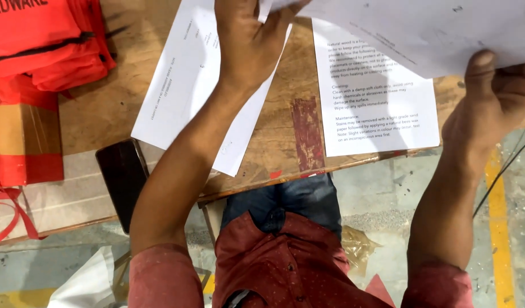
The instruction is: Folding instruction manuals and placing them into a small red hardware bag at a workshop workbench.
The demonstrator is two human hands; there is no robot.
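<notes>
Paper sheet [422,34] pinched between left hand [248,43] and right hand [496,102], held over wooden table [274,142]. Risk: uneven pull tears it, or it sweeps printed page [376,102] off near edge.

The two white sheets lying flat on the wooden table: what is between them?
In the head view, only bare wooden table with a dark red patch lies between the left sheet and the printed sheet.

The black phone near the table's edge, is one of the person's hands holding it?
No. The black phone lies untouched on the wooden table, while both hands grip a white sheet of paper above it.
</notes>
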